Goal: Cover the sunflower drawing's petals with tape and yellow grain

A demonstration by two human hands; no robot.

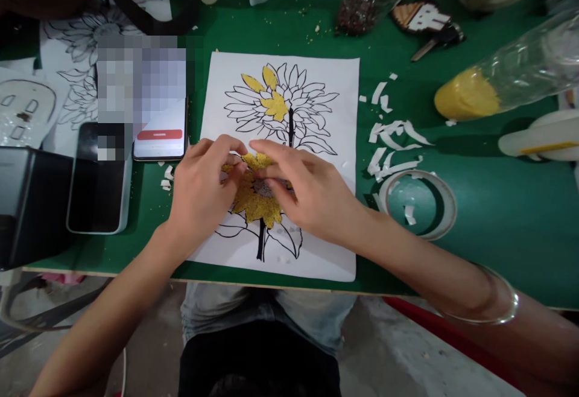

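Observation:
A white sheet point(335, 216) with two line-drawn flowers lies on the green table. Its lower flower point(257, 204) is mostly covered in grainy yellow, around a greyish centre. The upper flower point(312, 95) has only a few yellow petals. Over the top of the lower flower, my left hand point(203, 189) is closed in a pinch, thumb against finger. My right hand point(312, 189) comes in from the other side, its fingertips drawn together above the yellow petals. Whatever either hand pinches is too small or hidden to name.
White tape scraps point(389, 143) and a tape roll point(418, 204) lie to the right. A bottle with yellow grains point(474, 92), a bottle with dark red grains point(362, 5) and keys point(434, 41) sit beyond. Two phones point(160, 113), a black box point(31, 204) and more drawings point(76, 65) occupy the left.

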